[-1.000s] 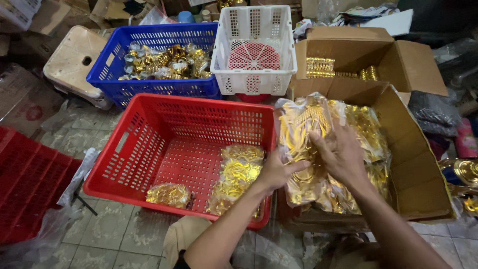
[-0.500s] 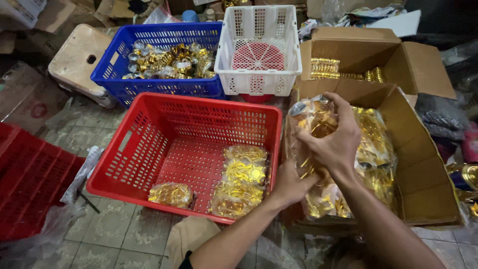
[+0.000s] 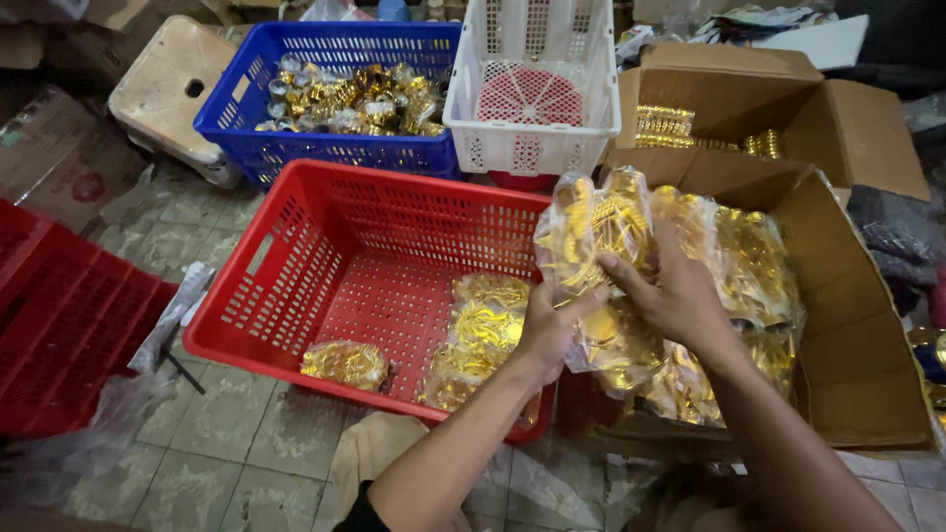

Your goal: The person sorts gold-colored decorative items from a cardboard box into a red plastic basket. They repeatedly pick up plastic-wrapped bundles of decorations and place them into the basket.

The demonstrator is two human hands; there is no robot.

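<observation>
Both hands grip one clear plastic bag of gold ornaments (image 3: pixel 589 229), lifted above the seam between the red crate and the cardboard box. My left hand (image 3: pixel 548 325) holds its lower edge from below. My right hand (image 3: pixel 675 291) clasps its right side, thumb across the front. Beneath and to the right, more bags of gold ornaments (image 3: pixel 754 266) fill the open cardboard box (image 3: pixel 867 335). In the red plastic crate (image 3: pixel 286 266) lie two bags of gold pieces (image 3: pixel 478 340) near its right side and a smaller one (image 3: pixel 345 363) at the front.
A blue crate (image 3: pixel 236 103) of gold and silver trinkets and an empty white basket (image 3: pixel 478 138) stand behind the red crate. A second open box (image 3: pixel 838 99) with gold items sits at the back right. A red crate lid (image 3: pixel 59 325) and a stool (image 3: pixel 158 89) are left.
The bag has risen out of the box and shifted left toward the red crate. My right hand moved from pressing its top to clasping its side; my left hand slid up under it.
</observation>
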